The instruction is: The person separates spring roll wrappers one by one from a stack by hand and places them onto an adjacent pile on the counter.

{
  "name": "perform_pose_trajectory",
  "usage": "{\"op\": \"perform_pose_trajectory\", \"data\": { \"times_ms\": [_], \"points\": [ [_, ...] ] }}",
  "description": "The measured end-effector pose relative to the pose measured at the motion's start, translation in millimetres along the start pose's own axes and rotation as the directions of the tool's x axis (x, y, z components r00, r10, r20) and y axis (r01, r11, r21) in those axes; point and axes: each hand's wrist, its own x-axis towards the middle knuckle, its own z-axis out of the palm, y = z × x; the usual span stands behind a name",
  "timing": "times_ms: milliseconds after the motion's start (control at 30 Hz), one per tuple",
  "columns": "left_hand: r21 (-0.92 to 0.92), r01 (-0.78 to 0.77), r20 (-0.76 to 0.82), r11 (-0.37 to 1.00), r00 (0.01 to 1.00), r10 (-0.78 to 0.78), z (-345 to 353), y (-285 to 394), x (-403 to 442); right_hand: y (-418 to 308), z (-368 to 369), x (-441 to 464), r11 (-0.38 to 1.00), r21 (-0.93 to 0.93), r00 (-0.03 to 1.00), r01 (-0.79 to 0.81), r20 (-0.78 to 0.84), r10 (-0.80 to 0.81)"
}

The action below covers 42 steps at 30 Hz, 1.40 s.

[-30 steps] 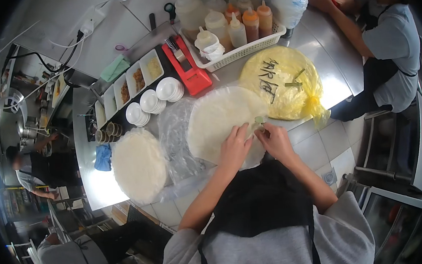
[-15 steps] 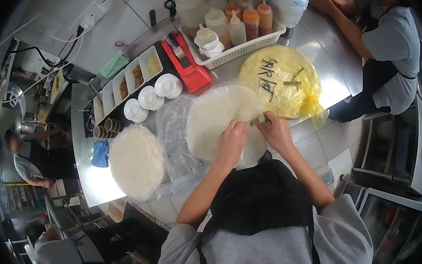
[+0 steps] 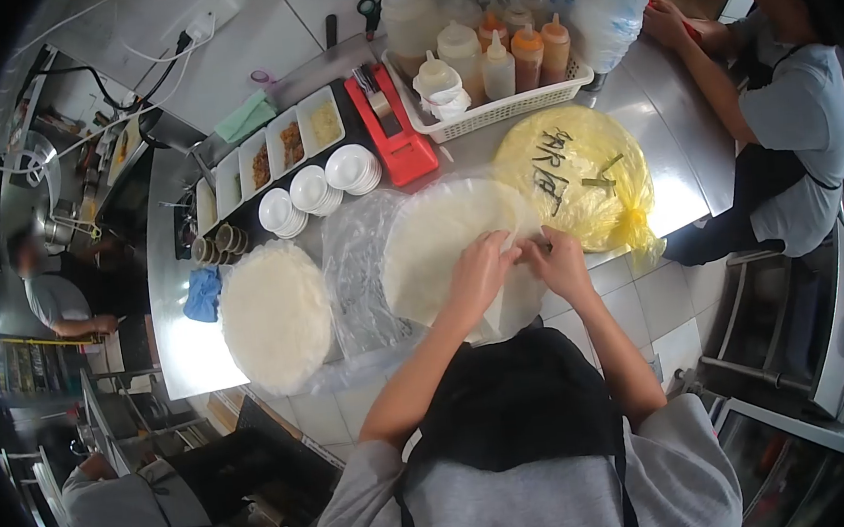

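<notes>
A stack of thin round white sheets [image 3: 429,233] lies on clear plastic at the table's front edge. My left hand [image 3: 484,270] is over the stack, its fingers pinched at a lifted part of the top sheet. Close beside it, my right hand [image 3: 554,260] has its fingers bent together at the sheet's right side; what lies between them is too small to make out. Crumpled clear plastic [image 3: 355,274] separates this stack from another round white stack [image 3: 276,318] on the left. Right of my hands is a yellow bag [image 3: 576,185] with dark writing.
Behind the stacks are white dishes [image 3: 351,169], a red tape dispenser [image 3: 394,140], food trays [image 3: 283,145] and a basket [image 3: 519,104] of squeeze bottles. A blue cloth [image 3: 203,294] lies at the left. One person [image 3: 790,111] stands at the right; others are at the left.
My hands have come closer together, and the top sheet is now lifted and folded near them. The small green piece at my right fingers no longer shows. The view has shifted slightly.
</notes>
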Motion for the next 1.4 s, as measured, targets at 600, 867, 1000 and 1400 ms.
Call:
{"op": "perform_pose_trajectory", "data": {
  "times_ms": [600,867,1000,1400],
  "points": [
    [0.079,0.108,0.075,0.991,0.991,-0.114,-39,-4,-19,-25,1,20,0.952,-0.283,0.993,0.115,0.04,-0.108],
    [0.082,0.047,-0.03,0.996,0.999,-0.045,-31,-19,10,-20,1,19,0.983,-0.152,0.994,0.106,0.032,-0.103],
    [-0.132,0.042,-0.128,0.99,0.99,-0.059,-55,-34,-7,-4,-12,13,0.99,-0.134,0.998,0.046,-0.027,-0.05],
    [0.04,0.165,0.05,0.986,0.985,-0.166,-45,-29,-16,-24,24,51,0.931,-0.327,0.977,0.165,0.182,-0.109]
  ]
}}
